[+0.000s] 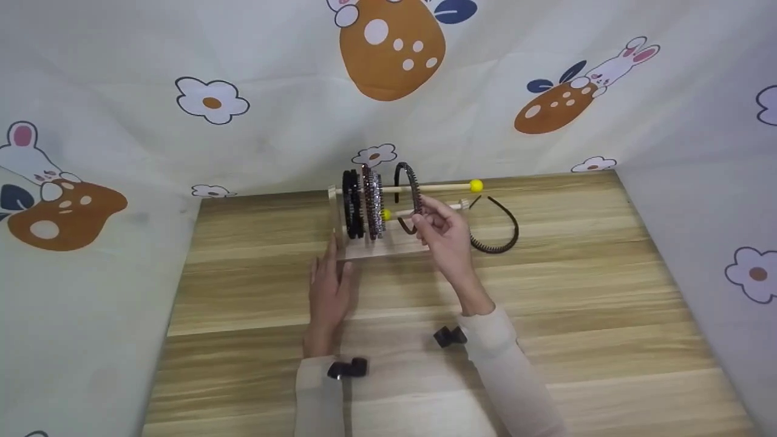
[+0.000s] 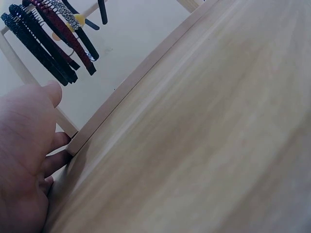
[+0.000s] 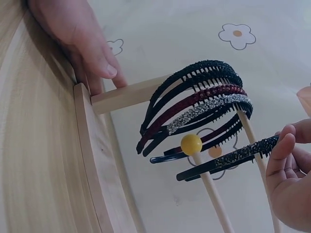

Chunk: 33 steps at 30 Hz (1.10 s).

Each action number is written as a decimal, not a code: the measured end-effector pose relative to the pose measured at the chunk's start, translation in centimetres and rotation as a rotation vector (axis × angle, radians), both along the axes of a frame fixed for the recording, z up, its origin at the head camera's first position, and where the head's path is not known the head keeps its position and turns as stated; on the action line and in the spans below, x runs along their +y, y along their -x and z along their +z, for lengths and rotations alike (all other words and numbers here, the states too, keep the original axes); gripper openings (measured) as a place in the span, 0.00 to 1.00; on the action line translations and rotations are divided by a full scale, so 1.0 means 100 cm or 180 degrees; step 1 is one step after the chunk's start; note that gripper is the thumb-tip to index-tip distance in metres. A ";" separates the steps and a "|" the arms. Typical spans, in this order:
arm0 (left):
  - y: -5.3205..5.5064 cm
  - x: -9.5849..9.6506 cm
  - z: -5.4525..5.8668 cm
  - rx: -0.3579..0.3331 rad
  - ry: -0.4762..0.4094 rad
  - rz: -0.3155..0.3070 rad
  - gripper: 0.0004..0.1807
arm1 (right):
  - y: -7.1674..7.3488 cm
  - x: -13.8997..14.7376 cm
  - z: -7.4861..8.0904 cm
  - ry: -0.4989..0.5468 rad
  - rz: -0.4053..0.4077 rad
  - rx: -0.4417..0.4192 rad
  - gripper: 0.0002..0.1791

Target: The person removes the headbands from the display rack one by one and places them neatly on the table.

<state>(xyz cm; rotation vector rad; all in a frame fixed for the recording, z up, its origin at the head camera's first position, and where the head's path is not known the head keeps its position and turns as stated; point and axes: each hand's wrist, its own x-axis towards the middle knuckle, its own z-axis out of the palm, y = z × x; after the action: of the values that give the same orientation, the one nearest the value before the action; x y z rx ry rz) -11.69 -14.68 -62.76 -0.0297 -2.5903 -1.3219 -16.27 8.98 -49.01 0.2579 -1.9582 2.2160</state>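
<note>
My right hand (image 1: 446,237) pinches a dark glittery headband (image 3: 243,153) between thumb and fingers. In the head view this headband stands around the upper rod of a wooden rack, apart from the others. Several headbands (image 1: 364,203) hang close together near the rack's left end, black, dark red and silver ones with comb teeth inside. The rack's wooden base (image 3: 92,145) lies along the table. My left hand (image 1: 328,291) rests on the table, its fairly straight fingers touching the left end of the base beside the upright post (image 2: 65,124).
Right of the rack, a dark toothed headband (image 1: 515,233) is on the wood-grain table (image 1: 576,303). A yellow ball (image 1: 476,186) caps the upper rod's right end; another yellow ball (image 3: 191,144) tips the second rod. A patterned cloth (image 1: 273,54) hangs behind.
</note>
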 end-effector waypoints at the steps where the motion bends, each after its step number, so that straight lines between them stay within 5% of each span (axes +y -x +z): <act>1: 0.000 0.000 0.000 -0.0012 0.0004 0.0000 0.37 | 0.000 0.000 0.000 0.0004 -0.0003 0.0012 0.20; 33: -0.001 0.001 0.002 -0.0036 -0.0014 0.0022 0.37 | -0.008 0.014 0.013 0.0067 -0.0003 0.0237 0.20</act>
<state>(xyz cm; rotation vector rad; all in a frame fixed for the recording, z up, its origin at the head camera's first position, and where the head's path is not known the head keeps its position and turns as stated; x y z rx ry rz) -11.55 -14.57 -62.54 -0.0126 -2.5944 -1.3293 -15.46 10.34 -47.75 0.3315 -1.8955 2.1921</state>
